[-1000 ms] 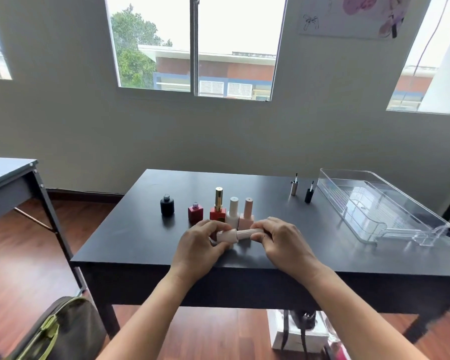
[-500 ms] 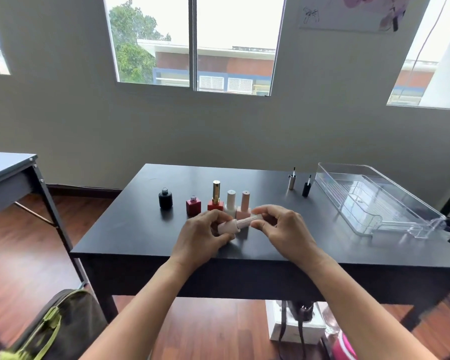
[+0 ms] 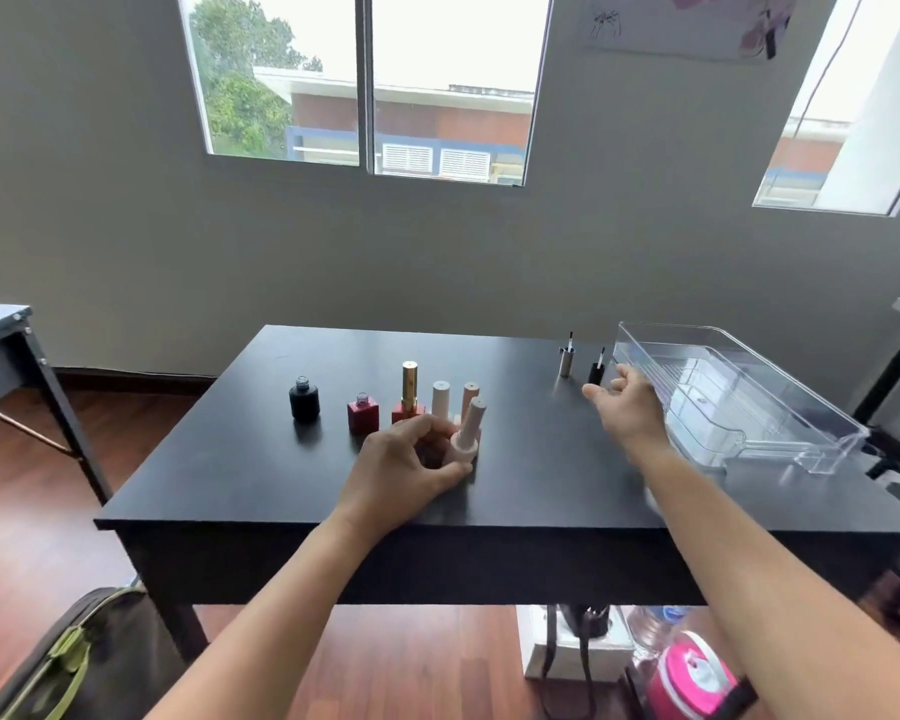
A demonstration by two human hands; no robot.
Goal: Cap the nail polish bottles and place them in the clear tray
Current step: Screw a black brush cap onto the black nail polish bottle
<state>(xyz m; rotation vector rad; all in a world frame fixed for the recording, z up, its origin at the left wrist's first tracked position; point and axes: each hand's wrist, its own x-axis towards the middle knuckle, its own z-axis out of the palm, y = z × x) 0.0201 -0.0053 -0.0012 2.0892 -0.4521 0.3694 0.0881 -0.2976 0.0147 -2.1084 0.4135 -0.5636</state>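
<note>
Your right hand [image 3: 627, 407] had left the pale pink bottle [image 3: 468, 433] and reached far right, fingers loosely spread and holding nothing, just beside the black brush cap [image 3: 597, 370]. Your left hand [image 3: 411, 459] gripped that bottle at its base, capped and nearly upright, before the row. Judgement: one capping was finished. The clear tray [image 3: 671, 330] held no bottle.

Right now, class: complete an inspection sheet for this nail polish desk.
Surface: black table.
Job's things: black bottle and small red bottle uncapped; gold-capped bottle and two pale capped bottles upright; silver brush cap and black brush cap standing beside the clear tray.
Clutter: nothing seen.
Hands: left hand grips a pale pink capped bottle; right hand open near the black brush cap.
Cables: thin cable by the right window.
Surroundings: windows, wood floor, bag, pink container under the table.
</note>
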